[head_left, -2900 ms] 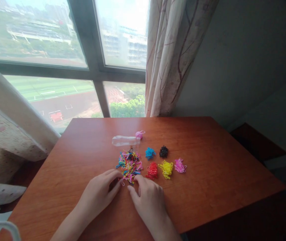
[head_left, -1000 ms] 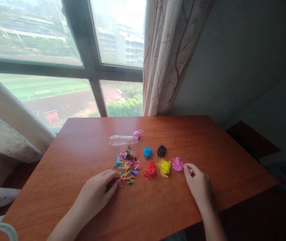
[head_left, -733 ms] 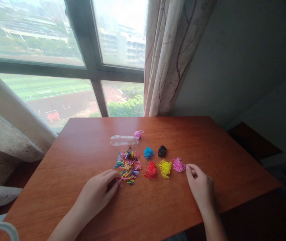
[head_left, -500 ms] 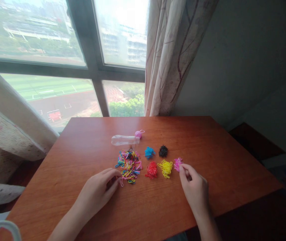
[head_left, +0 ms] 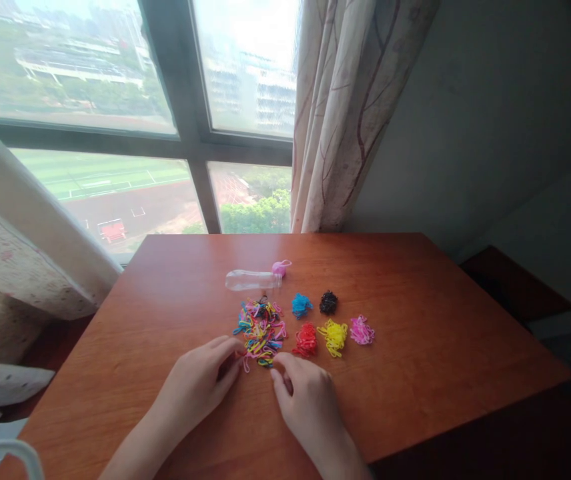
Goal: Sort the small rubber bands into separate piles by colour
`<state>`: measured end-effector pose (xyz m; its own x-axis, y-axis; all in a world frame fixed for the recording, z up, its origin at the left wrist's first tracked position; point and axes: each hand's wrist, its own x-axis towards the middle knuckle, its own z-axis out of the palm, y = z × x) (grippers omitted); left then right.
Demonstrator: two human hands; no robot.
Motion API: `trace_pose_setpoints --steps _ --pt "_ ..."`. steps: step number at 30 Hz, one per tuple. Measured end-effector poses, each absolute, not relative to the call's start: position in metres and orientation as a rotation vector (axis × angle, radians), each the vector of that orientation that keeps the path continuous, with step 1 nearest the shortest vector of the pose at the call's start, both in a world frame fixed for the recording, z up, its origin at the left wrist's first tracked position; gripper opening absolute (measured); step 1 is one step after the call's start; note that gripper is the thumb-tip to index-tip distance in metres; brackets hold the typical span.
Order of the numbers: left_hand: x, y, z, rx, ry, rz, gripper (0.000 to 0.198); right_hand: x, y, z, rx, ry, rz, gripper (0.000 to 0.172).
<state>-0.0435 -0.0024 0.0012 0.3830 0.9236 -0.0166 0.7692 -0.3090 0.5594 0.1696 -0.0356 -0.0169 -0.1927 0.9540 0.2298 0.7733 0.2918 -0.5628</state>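
Orange-brown table (head_left: 440,320) bears one mixed heap (head_left: 260,325), five single-colour piles (head_left: 334,335), one bottle (head_left: 250,281).

This looks like a room in a home, high up in a building. Ahead of the left hand (head_left: 198,383) and right hand (head_left: 310,407), a reddish wooden tabletop (head_left: 415,373) runs to a large dark-framed window (head_left: 193,143) overlooking a sports field (head_left: 100,177). A branch-patterned curtain (head_left: 345,113) hangs beyond the right hand, and a spotted drape (head_left: 10,260) falls far left of the left hand. A plain grey wall (head_left: 490,113) stands to the right.
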Motion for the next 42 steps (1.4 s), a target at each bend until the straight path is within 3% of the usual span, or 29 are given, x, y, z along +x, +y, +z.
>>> trace_pose_setpoints --steps 15,42 --pt "-0.042 -0.003 -0.003 2.192 1.433 0.418 0.018 0.162 -0.030 -0.022 -1.476 -2.036 0.420 0.013" --pt "-0.026 -0.007 0.005 2.137 1.295 0.552 0.019 0.168 -0.031 -0.016 -1.263 -1.736 0.775 0.015"
